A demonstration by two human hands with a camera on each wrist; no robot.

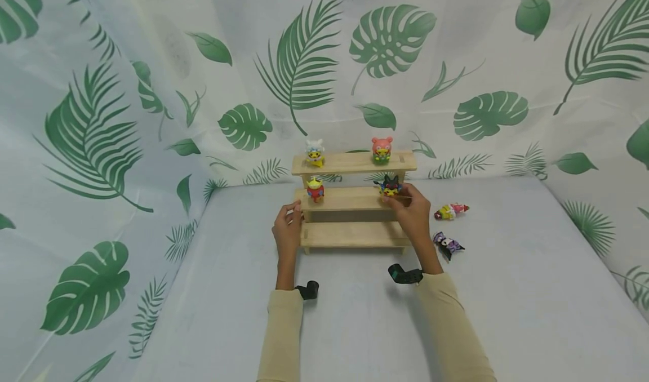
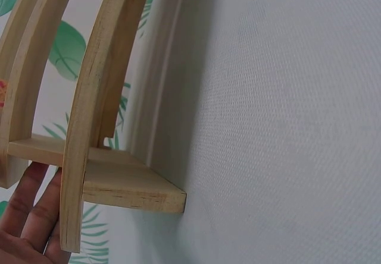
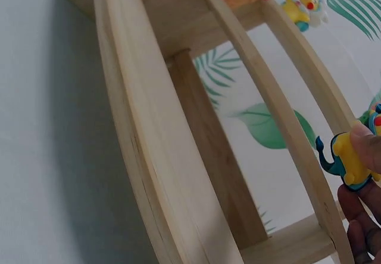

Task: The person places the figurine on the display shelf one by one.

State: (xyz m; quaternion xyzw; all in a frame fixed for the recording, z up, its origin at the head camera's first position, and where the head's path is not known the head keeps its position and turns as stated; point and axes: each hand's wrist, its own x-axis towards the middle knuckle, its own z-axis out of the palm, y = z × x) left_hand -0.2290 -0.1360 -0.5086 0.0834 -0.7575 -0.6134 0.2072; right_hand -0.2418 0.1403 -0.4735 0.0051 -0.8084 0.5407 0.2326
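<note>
A three-tier wooden display shelf (image 1: 350,199) stands on the table. At the right end of its middle tier, my right hand (image 1: 414,212) pinches a small figurine (image 1: 390,185) with dark ears and a yellow face. The right wrist view shows this figurine's yellow body and blue tail (image 3: 344,157) between thumb and fingers, close to the tier's edge. My left hand (image 1: 287,227) touches the left end of the middle tier; in the left wrist view its fingers (image 2: 40,216) reach up against the shelf's side, fairly straight. A red-bodied figurine (image 1: 315,191) stands on the middle tier's left.
On the top tier stand a white-hooded figurine (image 1: 315,153) and a pink-and-green one (image 1: 382,150). Right of the shelf, a yellow-and-pink figurine (image 1: 451,211) and a purple-and-black one (image 1: 448,245) lie on the table (image 1: 507,292). Leaf-printed cloth (image 1: 314,27) hangs close behind.
</note>
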